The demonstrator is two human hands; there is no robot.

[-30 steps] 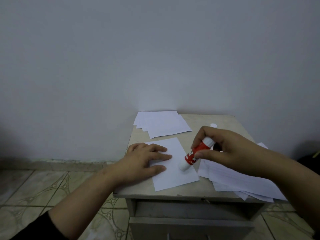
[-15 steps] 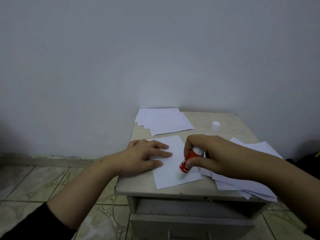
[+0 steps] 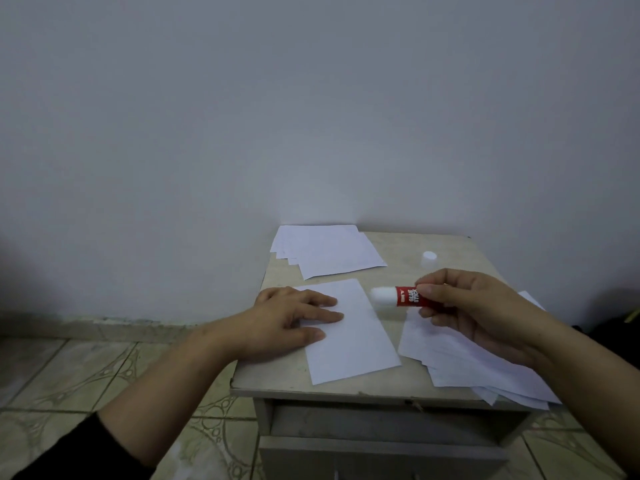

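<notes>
Head view: right hand (image 3: pixel 485 313) grips cylindrical red glue stick (image 3: pixel 398 297) above flat paper sheet (image 3: pixel 356 341)

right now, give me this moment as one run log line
left hand: flat on sheet | right hand: holds glue stick, uncapped, tip pointing left, off the paper | cap: on table

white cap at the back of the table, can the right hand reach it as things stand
Probably yes: the small white plastic cap stands on the bare beige tabletop just beyond the right hand, nothing between. That hand holds the red glue stick, though.
</notes>
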